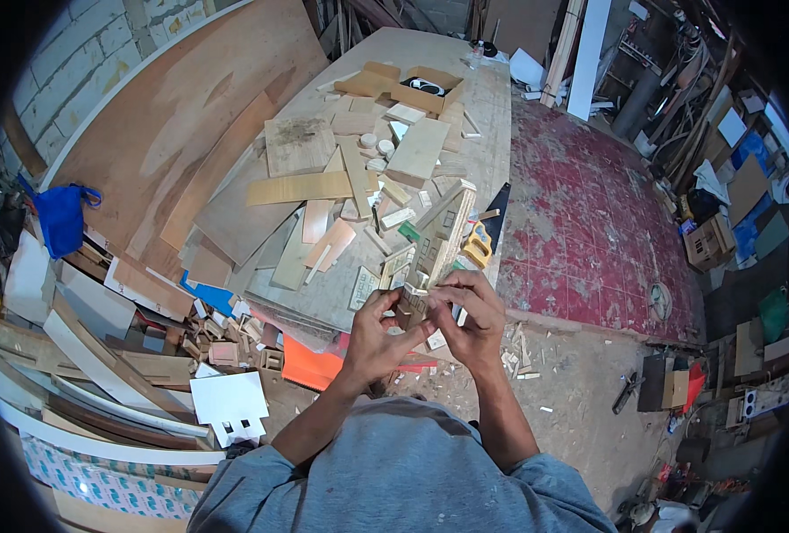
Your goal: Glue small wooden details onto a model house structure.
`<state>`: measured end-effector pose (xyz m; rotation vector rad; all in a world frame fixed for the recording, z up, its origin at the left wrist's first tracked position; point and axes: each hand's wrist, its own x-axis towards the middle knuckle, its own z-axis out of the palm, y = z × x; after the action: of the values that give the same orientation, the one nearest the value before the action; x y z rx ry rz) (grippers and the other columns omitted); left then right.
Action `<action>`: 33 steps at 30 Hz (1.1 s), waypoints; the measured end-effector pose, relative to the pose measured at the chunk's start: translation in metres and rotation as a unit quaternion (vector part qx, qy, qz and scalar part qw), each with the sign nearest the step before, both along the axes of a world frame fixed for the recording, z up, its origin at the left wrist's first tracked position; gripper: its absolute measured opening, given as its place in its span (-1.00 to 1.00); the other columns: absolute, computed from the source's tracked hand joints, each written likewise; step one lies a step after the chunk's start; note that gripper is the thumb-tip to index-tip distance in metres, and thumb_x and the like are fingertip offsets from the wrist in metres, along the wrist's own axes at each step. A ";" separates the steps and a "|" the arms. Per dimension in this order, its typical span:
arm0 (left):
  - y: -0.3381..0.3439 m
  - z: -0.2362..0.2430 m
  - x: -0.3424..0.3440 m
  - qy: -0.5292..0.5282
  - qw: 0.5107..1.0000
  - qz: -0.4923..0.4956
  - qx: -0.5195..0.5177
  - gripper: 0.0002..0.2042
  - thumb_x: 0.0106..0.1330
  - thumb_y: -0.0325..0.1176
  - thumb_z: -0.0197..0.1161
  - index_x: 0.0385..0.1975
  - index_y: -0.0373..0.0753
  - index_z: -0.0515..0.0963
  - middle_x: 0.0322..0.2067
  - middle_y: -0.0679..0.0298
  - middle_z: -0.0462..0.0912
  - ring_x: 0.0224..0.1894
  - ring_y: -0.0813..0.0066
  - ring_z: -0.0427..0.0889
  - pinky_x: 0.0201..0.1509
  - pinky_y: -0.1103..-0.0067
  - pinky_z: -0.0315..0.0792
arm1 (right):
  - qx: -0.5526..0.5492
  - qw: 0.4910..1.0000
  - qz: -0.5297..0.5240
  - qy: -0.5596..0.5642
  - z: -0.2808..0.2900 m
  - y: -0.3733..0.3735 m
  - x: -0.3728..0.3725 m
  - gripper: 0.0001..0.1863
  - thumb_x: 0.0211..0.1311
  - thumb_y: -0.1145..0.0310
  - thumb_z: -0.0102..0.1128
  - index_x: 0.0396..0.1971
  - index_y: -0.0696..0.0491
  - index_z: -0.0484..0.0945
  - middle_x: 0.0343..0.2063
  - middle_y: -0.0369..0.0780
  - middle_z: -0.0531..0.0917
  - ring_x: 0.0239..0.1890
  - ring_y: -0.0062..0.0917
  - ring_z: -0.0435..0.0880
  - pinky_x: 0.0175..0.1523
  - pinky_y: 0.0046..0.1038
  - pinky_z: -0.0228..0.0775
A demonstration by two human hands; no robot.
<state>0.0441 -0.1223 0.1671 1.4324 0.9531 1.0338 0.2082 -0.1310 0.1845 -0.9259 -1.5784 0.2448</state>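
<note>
At the front edge of the worktable (323, 115), my left hand (379, 333) grips a small light-wood assembly (416, 291). My right hand (467, 315) has thumb and fingers closed on the same assembly from the right. Just beyond them stands a long wooden model (452, 222) with small window-like markings. A handsaw with a yellow handle (477, 246) lies to the right of it. A small patterned panel (364, 286), a green piece (408, 231) and several wooden offcuts (397, 216) lie near my hands. The fingertips partly hide the held assembly.
An open cardboard box (430, 100) sits at the table's back. Large boards (172, 142) lean on the left, with a blue bag (61, 226) among them. Red tiled flooring (590, 222) lies to the right. Offcuts (230, 346) and an orange object (310, 364) are below the table.
</note>
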 end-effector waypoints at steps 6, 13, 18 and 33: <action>-0.001 0.001 0.003 -0.018 1.000 -0.011 -0.004 -0.51 0.09 -0.30 0.49 -0.01 -0.38 0.51 -0.19 0.23 0.47 -0.17 0.51 0.58 -0.13 0.57 0.56 | 0.010 0.999 -0.012 -0.031 0.011 -0.004 0.004 -0.78 -0.08 0.68 0.34 -0.36 0.18 0.65 -0.32 -0.16 0.60 -0.30 -0.46 0.61 -0.23 -0.51 0.44; -0.003 0.009 0.008 -0.028 0.999 -0.019 -0.004 -0.54 0.07 -0.41 0.47 -0.04 -0.43 0.48 -0.14 0.23 0.46 -0.11 0.52 0.57 -0.06 0.59 0.56 | 0.022 0.998 -0.025 -0.051 0.014 -0.008 0.007 -0.80 -0.09 0.68 0.35 -0.38 0.19 0.65 -0.35 -0.15 0.61 -0.30 -0.42 0.62 -0.24 -0.48 0.44; -0.004 0.002 0.006 -0.061 0.998 -0.029 0.012 -0.49 0.06 -0.41 0.49 0.01 -0.43 0.47 -0.12 0.22 0.42 -0.13 0.51 0.57 -0.13 0.60 0.58 | 0.034 0.996 -0.022 -0.074 0.019 -0.012 0.007 -0.77 -0.12 0.67 0.35 -0.36 0.17 0.65 -0.35 -0.15 0.61 -0.30 -0.37 0.62 -0.24 -0.44 0.44; -0.006 0.000 0.002 -0.031 0.998 -0.005 0.061 -0.37 -0.02 -0.46 0.52 0.09 -0.47 0.42 -0.11 0.21 0.41 -0.16 0.54 0.57 -0.14 0.64 0.56 | 0.044 0.994 -0.013 -0.103 0.016 -0.017 0.008 -0.75 -0.10 0.65 0.35 -0.33 0.17 0.64 -0.31 -0.13 0.60 -0.27 -0.35 0.62 -0.19 -0.39 0.49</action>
<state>0.0464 -0.1285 0.1669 1.4950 0.8504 1.1395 0.2166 -0.1484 0.2008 -0.9259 -1.7508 0.0606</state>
